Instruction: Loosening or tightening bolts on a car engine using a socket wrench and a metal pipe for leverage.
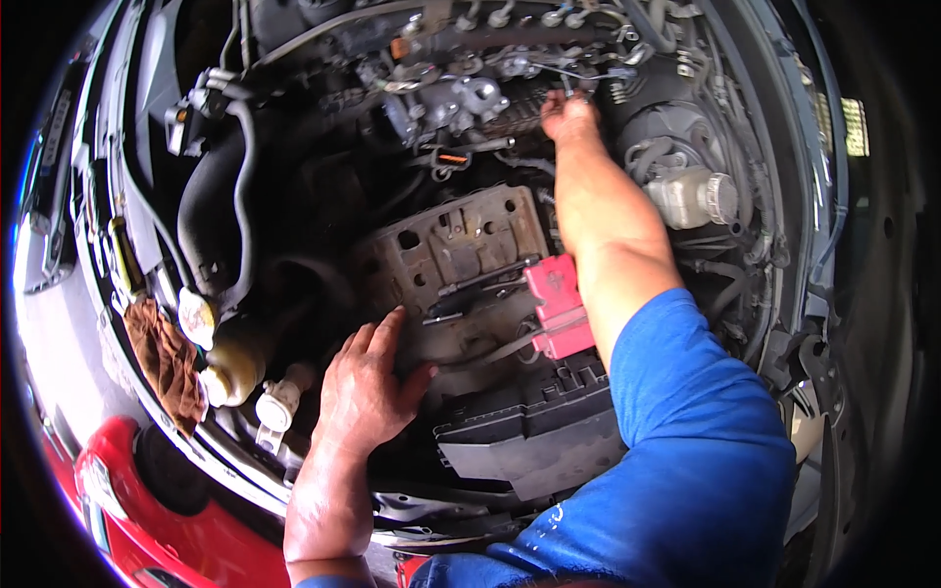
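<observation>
My right arm stretches deep into a car's engine bay. At its end, my right hand (570, 118) is closed beside the metal pipes and fittings at the back of the engine (475, 98). Its fingertips are partly hidden, and what they grip is too small to make out. My left hand (365, 384) is open, thumb apart from the fingers, palm down at the near left of the rusty battery tray (510, 220). Nothing shows in it. Dark-handled tools (480, 292) lie on the tray, left of a red plastic terminal cover (559, 294).
A black fuse box (529, 436) sits in front of me. The brake fluid reservoir (694, 199) stands right of my forearm. Along the left edge are a brown rag (162, 358), a yellow-handled screwdriver (123, 245) and a thick black hose (211, 206). A red car (181, 510) stands beyond.
</observation>
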Demonstrator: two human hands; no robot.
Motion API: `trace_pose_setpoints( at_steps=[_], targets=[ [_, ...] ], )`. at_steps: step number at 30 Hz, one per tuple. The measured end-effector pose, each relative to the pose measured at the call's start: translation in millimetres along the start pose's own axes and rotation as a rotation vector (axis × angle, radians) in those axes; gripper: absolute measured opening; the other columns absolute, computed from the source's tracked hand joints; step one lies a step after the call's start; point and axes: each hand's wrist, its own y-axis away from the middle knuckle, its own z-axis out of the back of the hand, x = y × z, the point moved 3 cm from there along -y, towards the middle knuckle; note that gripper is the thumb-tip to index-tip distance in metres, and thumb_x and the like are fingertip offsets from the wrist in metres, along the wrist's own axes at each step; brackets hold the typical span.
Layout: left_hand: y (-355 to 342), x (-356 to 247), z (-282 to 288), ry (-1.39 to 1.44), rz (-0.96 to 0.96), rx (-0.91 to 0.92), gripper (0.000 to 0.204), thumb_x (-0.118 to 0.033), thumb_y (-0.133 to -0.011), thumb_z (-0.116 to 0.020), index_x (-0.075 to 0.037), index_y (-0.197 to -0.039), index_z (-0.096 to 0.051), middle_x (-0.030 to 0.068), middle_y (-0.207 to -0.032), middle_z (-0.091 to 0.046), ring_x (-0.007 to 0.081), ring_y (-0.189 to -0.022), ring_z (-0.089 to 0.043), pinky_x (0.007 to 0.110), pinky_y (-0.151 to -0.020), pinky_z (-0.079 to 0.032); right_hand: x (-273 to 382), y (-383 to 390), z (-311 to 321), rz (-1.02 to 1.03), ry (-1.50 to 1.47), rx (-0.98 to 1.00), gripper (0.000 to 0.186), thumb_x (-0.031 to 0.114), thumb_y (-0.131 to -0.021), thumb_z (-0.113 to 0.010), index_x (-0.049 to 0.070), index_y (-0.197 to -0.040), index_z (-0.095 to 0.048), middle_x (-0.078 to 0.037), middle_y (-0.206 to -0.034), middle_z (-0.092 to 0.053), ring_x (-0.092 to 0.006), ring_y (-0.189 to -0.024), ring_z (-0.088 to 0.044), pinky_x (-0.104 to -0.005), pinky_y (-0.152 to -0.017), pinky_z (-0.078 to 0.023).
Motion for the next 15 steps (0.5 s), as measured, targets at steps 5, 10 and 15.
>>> trace_pose_setpoints(
  at_steps=[5, 10, 15],
  targets=[
    [2, 3, 3, -0.001, -0.007, -0.035, 0.068, -0.019, -0.074, -0.079, 0.001, -0.133, -0.051, 0.0188, -0.111, -0.063, 0.0367, -0.102, -0.062, 0.042, -0.087, -0.052, 7, 3, -4, 0.098, 0.027, -0.042, 0.01, 0.016, -0.102, -0.049, 0.012, -0.11, -0.054, -0.005, -0.093, -0.055, -0.0166, -0.072, -0.053, -0.0307, -0.059, -0.049],
    [2, 7, -1, -0.003, -0.014, -0.044, 0.066, -0.025, -0.078, -0.076, 0.001, -0.133, -0.05, 0.0178, -0.106, -0.063, 0.0352, -0.099, -0.063, 0.042, -0.086, -0.052, 1, 13, -4, 0.068, 0.031, -0.093, 0.014, 0.019, -0.101, -0.043, 0.009, -0.105, -0.054, -0.006, -0.084, -0.057, -0.0189, -0.065, -0.055, -0.0319, -0.057, -0.047],
    [-2, 4, -3, 0.006, -0.023, -0.057, 0.064, -0.025, -0.079, -0.075, 0.0, -0.133, -0.051, 0.0174, -0.107, -0.063, 0.0352, -0.1, -0.063, 0.042, -0.087, -0.052, 12, 2, 9, 0.015, 0.084, -0.065, 0.026, 0.028, -0.099, -0.038, 0.008, -0.097, -0.054, -0.004, -0.078, -0.06, -0.0181, -0.064, -0.058, -0.0305, -0.059, -0.045]
  ],
)
